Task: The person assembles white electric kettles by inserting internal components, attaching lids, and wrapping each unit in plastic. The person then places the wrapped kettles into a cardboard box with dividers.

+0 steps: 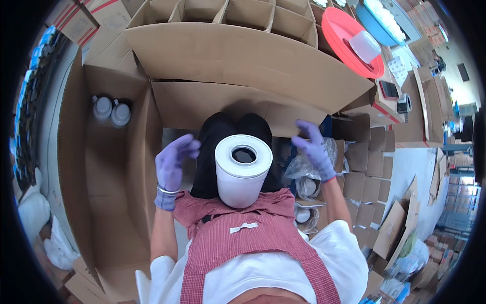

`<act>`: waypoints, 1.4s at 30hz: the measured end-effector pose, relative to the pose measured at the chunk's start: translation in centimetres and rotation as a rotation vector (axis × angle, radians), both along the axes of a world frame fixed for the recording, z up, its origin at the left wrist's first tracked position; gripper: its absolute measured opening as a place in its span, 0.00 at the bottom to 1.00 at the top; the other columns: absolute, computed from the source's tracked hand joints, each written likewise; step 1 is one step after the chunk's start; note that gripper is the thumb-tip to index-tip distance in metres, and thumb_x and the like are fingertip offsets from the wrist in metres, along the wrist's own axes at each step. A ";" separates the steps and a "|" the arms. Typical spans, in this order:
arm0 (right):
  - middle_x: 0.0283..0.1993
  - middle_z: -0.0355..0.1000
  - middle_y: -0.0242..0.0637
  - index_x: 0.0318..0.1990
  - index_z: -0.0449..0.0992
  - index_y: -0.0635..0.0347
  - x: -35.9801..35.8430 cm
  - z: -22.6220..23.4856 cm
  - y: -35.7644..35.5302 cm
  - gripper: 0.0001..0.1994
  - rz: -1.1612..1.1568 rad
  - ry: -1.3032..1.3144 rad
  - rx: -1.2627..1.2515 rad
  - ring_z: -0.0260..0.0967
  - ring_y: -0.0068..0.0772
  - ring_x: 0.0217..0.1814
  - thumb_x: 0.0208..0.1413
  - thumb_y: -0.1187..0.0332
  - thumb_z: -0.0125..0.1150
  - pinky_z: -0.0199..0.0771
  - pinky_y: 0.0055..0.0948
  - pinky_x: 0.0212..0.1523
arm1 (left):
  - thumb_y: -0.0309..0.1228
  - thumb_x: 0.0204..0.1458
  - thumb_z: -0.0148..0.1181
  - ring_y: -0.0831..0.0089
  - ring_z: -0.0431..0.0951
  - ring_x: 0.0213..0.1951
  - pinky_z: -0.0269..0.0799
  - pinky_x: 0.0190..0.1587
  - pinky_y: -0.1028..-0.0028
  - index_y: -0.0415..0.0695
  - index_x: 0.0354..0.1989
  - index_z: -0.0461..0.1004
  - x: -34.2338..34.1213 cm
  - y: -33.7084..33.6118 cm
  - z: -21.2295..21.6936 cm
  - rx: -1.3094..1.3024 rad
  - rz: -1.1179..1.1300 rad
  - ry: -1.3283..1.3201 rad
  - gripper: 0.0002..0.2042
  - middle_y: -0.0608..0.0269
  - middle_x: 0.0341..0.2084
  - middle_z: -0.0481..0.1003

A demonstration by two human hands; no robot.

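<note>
A white cylindrical canister [242, 187] stands on my lap between my thighs. Its flat white top has a round opening with a dark inside. My left hand [171, 164], in a purple glove, is held up to the left of the canister, fingers loosely bent and holding nothing. On the other side my right hand [315, 151], gloved the same way, is raised with thumb and fingers apart and nothing in it. Neither hand touches the canister. Behind my right hand lies clear plastic wrapping [298, 172] with a white round piece [306, 188] inside.
A tall open carton [111, 202] on my left holds two white cup-like pieces [111, 111]. Ahead stands a divided cardboard box [243, 50]. A red basin [339, 30] with a white container [364, 46] and a blue basin [372, 23] sit at upper right. Cardboard dividers [367, 175] stand on my right.
</note>
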State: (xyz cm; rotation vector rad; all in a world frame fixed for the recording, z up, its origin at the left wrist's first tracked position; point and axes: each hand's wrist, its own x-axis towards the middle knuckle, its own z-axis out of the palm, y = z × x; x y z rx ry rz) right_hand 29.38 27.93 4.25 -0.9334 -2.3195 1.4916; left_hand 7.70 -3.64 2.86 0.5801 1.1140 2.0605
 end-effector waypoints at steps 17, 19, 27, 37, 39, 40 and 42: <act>0.68 0.55 0.56 0.63 0.65 0.65 -9.7 6.6 -6.0 0.35 0.210 0.524 0.700 0.58 0.55 0.69 0.44 0.73 0.69 0.62 0.43 0.66 | 0.58 0.64 0.40 0.59 0.77 0.52 0.74 0.57 0.62 0.41 0.64 0.64 -0.1 9.4 5.8 0.050 -0.206 -0.481 0.33 0.53 0.56 0.71; 0.68 0.54 0.58 0.63 0.66 0.60 -10.9 6.6 -6.0 0.34 0.398 0.569 0.900 0.57 0.60 0.68 0.44 0.75 0.68 0.62 0.47 0.66 | 0.61 0.63 0.36 0.61 0.76 0.53 0.72 0.58 0.65 0.41 0.66 0.60 0.7 10.2 7.2 0.091 -0.173 -0.510 0.36 0.53 0.57 0.71; 0.60 0.67 0.38 0.68 0.59 0.59 -10.8 5.6 -5.0 0.25 0.497 0.512 -0.187 0.63 0.26 0.63 0.66 0.66 0.53 0.67 0.30 0.63 | 0.50 0.39 0.72 0.38 0.63 0.62 0.58 0.63 0.48 0.47 0.55 0.76 -2.6 10.0 7.4 0.051 0.232 1.473 0.33 0.44 0.64 0.64; 0.62 0.60 0.52 0.62 0.67 0.54 -14.8 9.9 -4.5 0.33 0.555 0.421 1.042 0.68 0.59 0.56 0.47 0.65 0.70 0.75 0.42 0.52 | 0.67 0.60 0.36 0.62 0.70 0.59 0.68 0.60 0.57 0.47 0.67 0.60 0.7 10.5 10.4 0.009 -0.010 -0.268 0.39 0.56 0.63 0.65; 0.61 0.62 0.54 0.64 0.65 0.58 -15.4 10.9 -5.4 0.34 0.502 0.514 0.788 0.68 0.60 0.56 0.48 0.68 0.70 0.75 0.42 0.52 | 0.65 0.58 0.43 0.58 0.68 0.61 0.66 0.60 0.56 0.47 0.66 0.63 1.0 9.8 9.1 -0.014 0.019 -0.118 0.37 0.53 0.64 0.63; 0.60 0.64 0.48 0.61 0.68 0.57 -15.8 11.3 -5.7 0.22 0.454 0.536 0.661 0.72 0.46 0.54 0.60 0.63 0.58 0.77 0.41 0.48 | 0.64 0.58 0.47 0.56 0.67 0.61 0.66 0.60 0.55 0.47 0.65 0.64 0.9 9.8 8.5 -0.027 0.034 -0.043 0.36 0.51 0.64 0.62; 0.59 0.68 0.44 0.61 0.67 0.58 -15.6 10.2 -5.0 0.22 0.439 0.462 0.086 0.73 0.38 0.54 0.61 0.65 0.59 0.78 0.39 0.49 | 0.54 0.51 0.60 0.49 0.66 0.61 0.62 0.60 0.52 0.49 0.58 0.72 -0.3 11.2 8.6 -0.055 0.448 0.776 0.30 0.47 0.62 0.65</act>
